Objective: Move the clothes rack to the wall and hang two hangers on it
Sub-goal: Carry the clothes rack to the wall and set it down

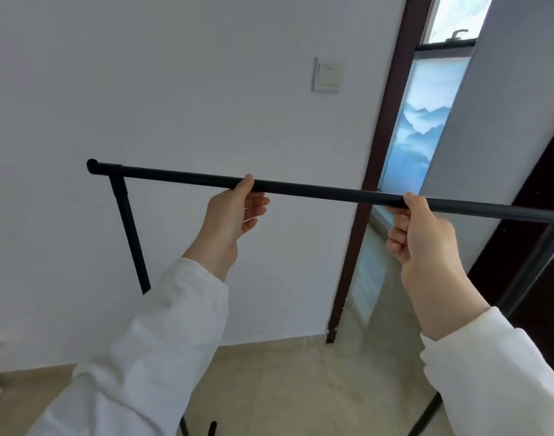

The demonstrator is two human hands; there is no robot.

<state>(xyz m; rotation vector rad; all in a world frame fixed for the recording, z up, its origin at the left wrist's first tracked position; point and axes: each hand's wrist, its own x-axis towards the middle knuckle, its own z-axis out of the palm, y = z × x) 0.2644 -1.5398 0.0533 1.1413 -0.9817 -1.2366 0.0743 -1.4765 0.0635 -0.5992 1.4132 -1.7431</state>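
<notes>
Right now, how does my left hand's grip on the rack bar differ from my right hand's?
The left hand pinches the top bar with its lower fingers spread loose; the right hand has its fingers curled tight. The left hand sits mid-bar and higher in view, the right hand nearer the bar's right end. Both wear white sleeves.

single head-worn view, facing forward toward white wall, close

Black metal clothes rack, thin round top bar running slightly downhill to the right, one upright dropping from its left end, held up close to the white wall.
</notes>
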